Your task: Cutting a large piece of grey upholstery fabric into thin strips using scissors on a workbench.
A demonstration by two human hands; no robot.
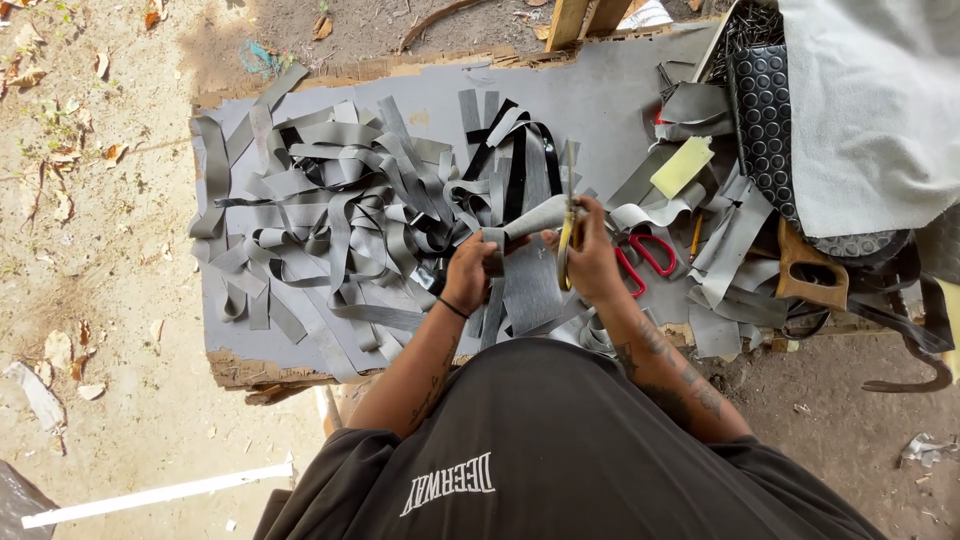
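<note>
A grey strip [528,222] of flexible sheet material sits between the two hands, above the grey board [600,100] that covers the low table. The left hand [470,272] has its fingers curled tight around the strip's lower end, gripping it. The right hand [592,262] is closed through the handles of a pair of yellow-handled scissors [567,235], whose blades point up and away from the person, touching the strip's upper edge; how far the blades are parted cannot be told.

Just right of the right-hand fingers lie red-handled scissors [645,257]. Left of the left-hand fingers spreads a loose heap of cut grey and black strips [350,210]. Further right of the fingers rest a pale yellow rectangular piece [682,166], a wooden saw handle [808,268], a black studded mat [765,110] and a light grey cloth [870,100]. The person's black shirt carries a white printed label on the chest, below the hands.
</note>
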